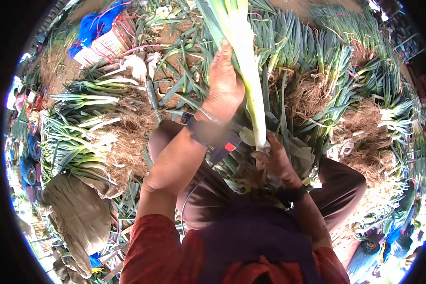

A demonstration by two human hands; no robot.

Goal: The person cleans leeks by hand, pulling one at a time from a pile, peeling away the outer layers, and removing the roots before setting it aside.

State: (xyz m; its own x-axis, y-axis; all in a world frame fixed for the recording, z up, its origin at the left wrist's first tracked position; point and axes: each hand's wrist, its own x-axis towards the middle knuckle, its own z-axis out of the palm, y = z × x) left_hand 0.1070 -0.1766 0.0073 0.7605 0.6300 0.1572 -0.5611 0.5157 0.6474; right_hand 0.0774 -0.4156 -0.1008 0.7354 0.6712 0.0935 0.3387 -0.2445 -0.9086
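Note:
A long leek stands nearly upright in front of me, with its pale shaft pointing down and its green leaves running out past the top edge. My left hand is closed around its upper part, where the leaves fan out. Down at the white root end, my right hand has its fingers closed on the base. Brown roots lie just below that hand, partly in shadow between my legs. Both wrists carry dark bands, and the left one is blurred.
Leeks with tangled roots lie in a pile at left. More bundles stand and lie at right. A white basket with blue netting sits at upper left. A brown cloth lies at lower left. Loose leaves litter the ground.

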